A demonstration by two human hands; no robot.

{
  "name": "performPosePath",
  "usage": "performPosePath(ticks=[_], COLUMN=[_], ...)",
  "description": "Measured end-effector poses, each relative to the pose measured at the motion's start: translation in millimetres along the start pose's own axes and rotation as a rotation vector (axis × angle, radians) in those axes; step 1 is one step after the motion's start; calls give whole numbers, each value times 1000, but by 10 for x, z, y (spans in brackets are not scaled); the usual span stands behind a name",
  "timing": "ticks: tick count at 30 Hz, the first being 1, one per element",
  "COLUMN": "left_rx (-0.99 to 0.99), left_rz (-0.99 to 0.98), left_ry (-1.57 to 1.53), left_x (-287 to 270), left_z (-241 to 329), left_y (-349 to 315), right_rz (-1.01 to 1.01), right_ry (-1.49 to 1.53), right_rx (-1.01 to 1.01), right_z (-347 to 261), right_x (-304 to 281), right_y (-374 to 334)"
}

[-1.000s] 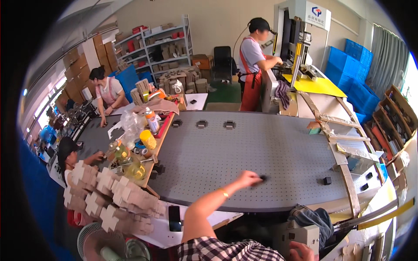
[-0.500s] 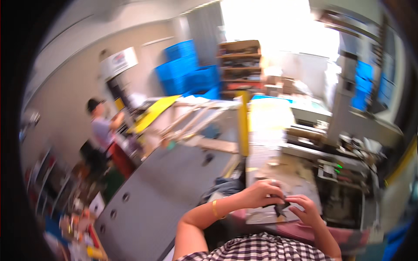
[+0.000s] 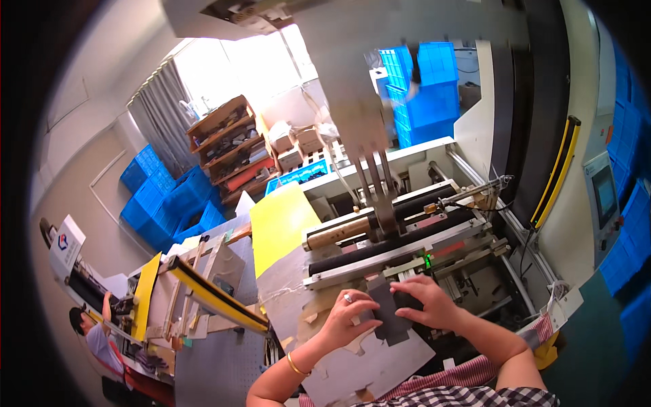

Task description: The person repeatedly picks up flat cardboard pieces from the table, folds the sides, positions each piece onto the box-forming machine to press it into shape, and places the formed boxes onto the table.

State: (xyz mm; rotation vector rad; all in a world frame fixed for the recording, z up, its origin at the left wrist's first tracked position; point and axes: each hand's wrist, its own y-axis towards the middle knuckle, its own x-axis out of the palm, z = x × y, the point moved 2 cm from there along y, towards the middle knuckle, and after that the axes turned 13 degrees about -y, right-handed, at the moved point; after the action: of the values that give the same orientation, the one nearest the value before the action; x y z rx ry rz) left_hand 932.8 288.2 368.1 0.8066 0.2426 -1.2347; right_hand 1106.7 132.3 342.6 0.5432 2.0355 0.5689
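A flat dark grey card piece (image 3: 388,306) with notched edges is held between my two hands, just in front of the machine's black roller. My left hand (image 3: 347,320), with a ring on a finger, grips its left edge with the fingers and thumb. At its right edge, the fingers and thumb of my right hand (image 3: 428,304) take hold. Beneath the hands lies a worn grey board (image 3: 400,359) with torn brown patches.
The machine's long black roller (image 3: 393,241) and metal rails run beyond my hands. A yellow sheet (image 3: 281,224) lies to the left. A black-and-yellow guard bar (image 3: 217,295) stands nearer left. At far left a person (image 3: 102,339) works at another machine. Blue crates (image 3: 427,95) are stacked behind.
My view has turned to the right, bringing the machine in front of me. The dark card piece now lies flatter and shows more fully between my hands, which are farther apart.
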Motion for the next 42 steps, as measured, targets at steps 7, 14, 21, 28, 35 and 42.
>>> performPosePath(ticks=[7,14,21,28,35,42], left_rx=[-130,32,171,105,-650,-1979], left_rz=[176,236,499,280,1312,1967], left_ry=[-490,99,116,-98,63,611], left_x=[-385,-831,-665,-583,-1033,841], left_z=[-1254,-1385,-1014,-407,-338,1113], left_y=[1184,2220,1913,-635,-4687,-9441], right_rz=[-115,-47,555,-385,-791,-1133], right_ry=[370,108,621,437,675,583], right_rx=[207,132,123,76,235,-169], right_z=[1408,1781,1373,-470,-1830,-3275], right_x=[107,-279,-290,980,1713,2719], right_y=[1238,2074,1761,-364,-838,-463])
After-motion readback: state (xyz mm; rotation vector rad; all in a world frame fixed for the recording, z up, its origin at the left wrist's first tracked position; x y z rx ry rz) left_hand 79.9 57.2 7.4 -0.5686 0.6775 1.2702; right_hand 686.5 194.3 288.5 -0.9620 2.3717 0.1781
